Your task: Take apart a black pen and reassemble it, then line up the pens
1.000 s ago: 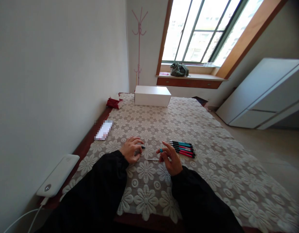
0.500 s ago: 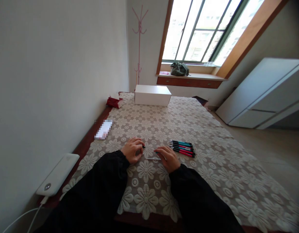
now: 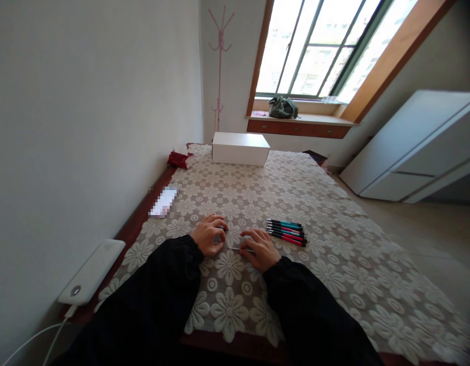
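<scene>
Hands on table | our left hand curls its fingers round a small black pen part | our right hand lies flat, fingers narrow, over a thin refill, perhaps pinching it; we cannot tell | pens lie at its 2 o'clock, apart | white box at 12 o'clock, far.

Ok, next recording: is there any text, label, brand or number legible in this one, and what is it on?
No text can be read in this frame.
Card on the table edge: pixelated, unreadable.
White power bank: only a round button mark, no words.
Pens beside the right hand: any print is too small to read.
Red packet and white box: no lettering can be made out.
</scene>
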A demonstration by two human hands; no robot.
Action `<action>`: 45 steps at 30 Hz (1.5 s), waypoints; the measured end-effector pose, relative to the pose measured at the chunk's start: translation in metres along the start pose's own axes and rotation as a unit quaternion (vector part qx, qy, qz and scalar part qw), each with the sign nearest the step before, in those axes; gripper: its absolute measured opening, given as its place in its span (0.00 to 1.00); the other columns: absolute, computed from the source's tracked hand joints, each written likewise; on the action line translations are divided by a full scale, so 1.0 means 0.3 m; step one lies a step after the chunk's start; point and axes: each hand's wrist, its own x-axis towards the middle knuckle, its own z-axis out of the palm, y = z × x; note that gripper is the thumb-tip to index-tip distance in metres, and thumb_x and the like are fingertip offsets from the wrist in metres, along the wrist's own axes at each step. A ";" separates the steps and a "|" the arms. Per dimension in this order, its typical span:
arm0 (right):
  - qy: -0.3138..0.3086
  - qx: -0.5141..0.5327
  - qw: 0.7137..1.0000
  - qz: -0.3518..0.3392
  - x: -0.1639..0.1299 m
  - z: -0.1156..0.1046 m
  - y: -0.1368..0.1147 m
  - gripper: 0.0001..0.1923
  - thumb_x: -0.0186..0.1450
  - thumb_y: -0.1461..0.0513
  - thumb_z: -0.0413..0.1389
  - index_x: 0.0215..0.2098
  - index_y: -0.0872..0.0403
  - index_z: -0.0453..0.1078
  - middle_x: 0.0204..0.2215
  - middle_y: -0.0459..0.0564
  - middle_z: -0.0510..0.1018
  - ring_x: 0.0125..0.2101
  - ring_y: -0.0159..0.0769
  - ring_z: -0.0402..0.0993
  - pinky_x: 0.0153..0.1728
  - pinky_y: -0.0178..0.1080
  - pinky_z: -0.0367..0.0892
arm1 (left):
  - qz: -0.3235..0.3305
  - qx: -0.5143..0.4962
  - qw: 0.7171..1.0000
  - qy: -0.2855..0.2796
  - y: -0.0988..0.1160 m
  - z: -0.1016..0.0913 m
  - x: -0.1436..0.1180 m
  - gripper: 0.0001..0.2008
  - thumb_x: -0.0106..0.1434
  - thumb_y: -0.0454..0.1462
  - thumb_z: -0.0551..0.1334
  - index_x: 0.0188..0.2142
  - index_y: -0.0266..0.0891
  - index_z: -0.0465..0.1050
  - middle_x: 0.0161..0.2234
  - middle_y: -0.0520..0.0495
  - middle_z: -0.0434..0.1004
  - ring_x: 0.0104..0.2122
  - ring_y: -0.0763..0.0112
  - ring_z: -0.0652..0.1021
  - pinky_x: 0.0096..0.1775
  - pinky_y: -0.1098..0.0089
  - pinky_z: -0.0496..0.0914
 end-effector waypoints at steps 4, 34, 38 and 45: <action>-0.002 -0.008 1.000 0.008 0.003 -0.001 -0.005 0.04 0.65 0.64 0.60 0.32 0.49 0.74 0.49 0.51 0.78 0.53 0.48 0.68 0.53 0.52 0.63 | 0.004 -0.001 1.000 0.003 0.002 0.002 0.001 0.04 0.53 0.34 0.68 0.28 0.45 0.78 0.46 0.49 0.80 0.58 0.54 0.71 0.68 0.47 0.54; 0.008 -0.010 1.000 0.026 0.003 0.003 0.006 0.02 0.66 0.64 0.59 0.35 0.50 0.73 0.50 0.53 0.77 0.54 0.49 0.67 0.55 0.54 0.65 | 0.011 -0.012 1.000 0.017 0.004 0.012 0.003 0.03 0.57 0.35 0.68 0.29 0.45 0.80 0.46 0.49 0.81 0.57 0.56 0.72 0.64 0.51 0.60; 0.006 -0.008 1.000 0.029 0.002 0.004 0.004 0.03 0.66 0.65 0.59 0.35 0.50 0.73 0.49 0.53 0.77 0.54 0.49 0.67 0.55 0.53 0.65 | 0.019 -0.011 1.000 0.022 0.003 0.013 0.003 0.03 0.56 0.34 0.69 0.29 0.45 0.80 0.46 0.49 0.81 0.57 0.57 0.72 0.64 0.52 0.61; 0.003 -0.006 0.999 0.035 0.006 0.000 -0.002 0.03 0.65 0.65 0.60 0.34 0.50 0.73 0.49 0.52 0.77 0.54 0.49 0.67 0.53 0.52 0.65 | 0.027 -0.008 0.999 0.033 0.005 0.015 0.003 0.02 0.57 0.35 0.68 0.29 0.45 0.80 0.45 0.50 0.81 0.56 0.57 0.73 0.63 0.53 0.61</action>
